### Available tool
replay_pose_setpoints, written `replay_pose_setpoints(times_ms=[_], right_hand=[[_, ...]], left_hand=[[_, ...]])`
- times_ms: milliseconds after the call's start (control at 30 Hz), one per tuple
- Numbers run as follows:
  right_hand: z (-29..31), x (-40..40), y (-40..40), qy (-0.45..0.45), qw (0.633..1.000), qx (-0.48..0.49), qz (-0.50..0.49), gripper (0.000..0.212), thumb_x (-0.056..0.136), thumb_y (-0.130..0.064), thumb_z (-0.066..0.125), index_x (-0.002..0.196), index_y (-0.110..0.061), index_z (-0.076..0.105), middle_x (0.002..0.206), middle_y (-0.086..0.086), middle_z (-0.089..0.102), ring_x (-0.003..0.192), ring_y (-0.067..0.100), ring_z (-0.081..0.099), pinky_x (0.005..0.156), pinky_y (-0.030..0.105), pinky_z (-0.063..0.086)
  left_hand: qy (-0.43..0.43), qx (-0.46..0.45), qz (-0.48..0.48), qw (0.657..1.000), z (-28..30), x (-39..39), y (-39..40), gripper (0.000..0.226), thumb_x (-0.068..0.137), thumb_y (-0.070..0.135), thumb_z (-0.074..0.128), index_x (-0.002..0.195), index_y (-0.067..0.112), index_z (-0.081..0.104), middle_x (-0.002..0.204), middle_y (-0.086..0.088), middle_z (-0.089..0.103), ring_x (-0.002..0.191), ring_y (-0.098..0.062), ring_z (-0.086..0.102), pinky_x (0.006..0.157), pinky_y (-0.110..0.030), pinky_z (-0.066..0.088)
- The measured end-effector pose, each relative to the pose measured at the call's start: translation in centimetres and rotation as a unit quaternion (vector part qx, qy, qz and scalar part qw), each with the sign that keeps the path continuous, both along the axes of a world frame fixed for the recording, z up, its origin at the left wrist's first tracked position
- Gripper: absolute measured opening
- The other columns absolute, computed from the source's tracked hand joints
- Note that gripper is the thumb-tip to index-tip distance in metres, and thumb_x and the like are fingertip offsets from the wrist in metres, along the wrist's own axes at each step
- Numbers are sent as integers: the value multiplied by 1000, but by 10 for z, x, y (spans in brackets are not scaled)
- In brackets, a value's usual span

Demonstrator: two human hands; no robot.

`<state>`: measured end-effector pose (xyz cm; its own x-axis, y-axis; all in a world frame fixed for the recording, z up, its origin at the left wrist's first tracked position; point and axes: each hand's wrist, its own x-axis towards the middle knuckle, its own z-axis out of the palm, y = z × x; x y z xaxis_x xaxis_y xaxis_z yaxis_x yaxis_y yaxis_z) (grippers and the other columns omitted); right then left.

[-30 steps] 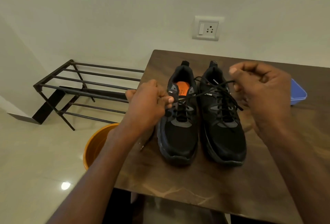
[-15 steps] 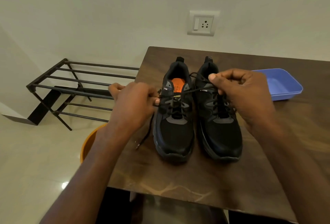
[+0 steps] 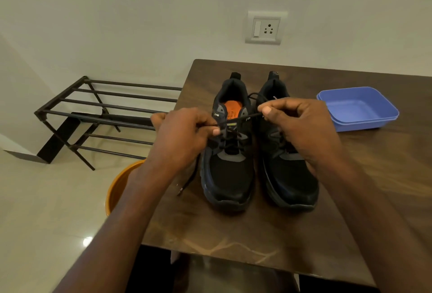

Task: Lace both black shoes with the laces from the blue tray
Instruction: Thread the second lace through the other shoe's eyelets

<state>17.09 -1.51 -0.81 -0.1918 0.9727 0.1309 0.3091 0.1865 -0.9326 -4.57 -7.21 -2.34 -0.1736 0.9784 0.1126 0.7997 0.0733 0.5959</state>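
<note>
Fingers of left hand [image 3: 184, 136] and right hand [image 3: 301, 126] curled, pinching opposite ends of black lace [image 3: 236, 121] stretched taut over left shoe [image 3: 228, 164]; right shoe [image 3: 289, 171] just beside. Beneath, brown table [image 3: 233, 234]; farther right, blue tray [image 3: 357, 110]. Beyond: orange bucket [image 3: 119, 187], metal rack [image 3: 98, 115], wall socket [image 3: 265, 28].

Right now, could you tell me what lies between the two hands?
In the head view, a taut black lace spans from the left hand to the right hand, crossing above the left shoe and its orange insole.
</note>
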Motion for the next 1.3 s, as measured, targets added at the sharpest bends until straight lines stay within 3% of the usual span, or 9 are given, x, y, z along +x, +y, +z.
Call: replay_pose_setpoints(times_ms=[100,200,367,467,667,767,967,1133,1300], right_hand=[[0,-7,-5,-17,998,7,62,21,99,-12,65,97,-30,76,91,-19,73,82,-14,65,67,4,47],[-6,-18,-8,12,996,26,82,15,95,-8,70,102,-19,77,89,-11,76,80,-4,70,64,7,49],[-17,-30,-7,102,994,-6,33,11,94,-7,71,100,-15,74,85,1,78,75,8,73,59,13,50],[-23,-40,-7,75,997,30,21,13,95,-7,70,101,-17,76,89,-4,78,80,4,74,63,12,51],[-38,-42,0,-135,977,147,-75,20,96,-28,71,116,-25,70,100,-11,66,85,2,64,80,23,57],[-43,-46,-2,-192,968,135,-94,36,89,-45,76,117,-25,67,100,-7,63,85,9,63,80,35,58],[-36,-43,0,-161,976,82,-119,20,87,-37,78,101,-25,73,60,-14,64,66,-6,64,65,7,43],[-35,-36,8,-105,986,31,-126,15,82,-31,79,94,-25,75,57,-10,66,59,-1,67,69,30,62],[-34,-37,11,-80,990,5,-117,14,78,-31,81,86,-31,69,65,-5,70,63,8,71,66,40,64]], left_hand=[[-68,61,-50,995,-2,8,1,24,91,39,73,113,31,73,100,18,69,101,3,62,93,-25,49],[-124,123,-86,981,-2,16,3,17,94,25,73,111,21,76,98,11,75,94,-1,71,86,-23,59],[-215,90,-57,971,-17,15,7,13,96,8,70,106,14,75,93,1,78,88,-9,75,79,-28,63],[-270,79,-46,959,-18,15,8,16,98,10,68,112,13,74,89,0,77,74,-9,73,60,-21,58],[-191,151,8,970,-25,16,8,16,97,18,71,111,20,79,93,13,76,86,2,71,76,-13,56],[-136,175,15,975,-27,19,8,20,97,19,71,116,20,78,102,8,76,95,1,70,83,-16,57],[-34,219,-9,975,-30,24,13,21,99,16,69,118,17,77,100,4,73,90,-9,68,79,-33,60],[51,222,-13,974,-30,35,11,31,98,11,68,128,19,70,104,1,76,91,-10,71,79,-31,61],[58,205,-9,977,-36,33,17,12,97,11,64,101,19,72,91,4,66,85,-17,60,73,-42,54]])
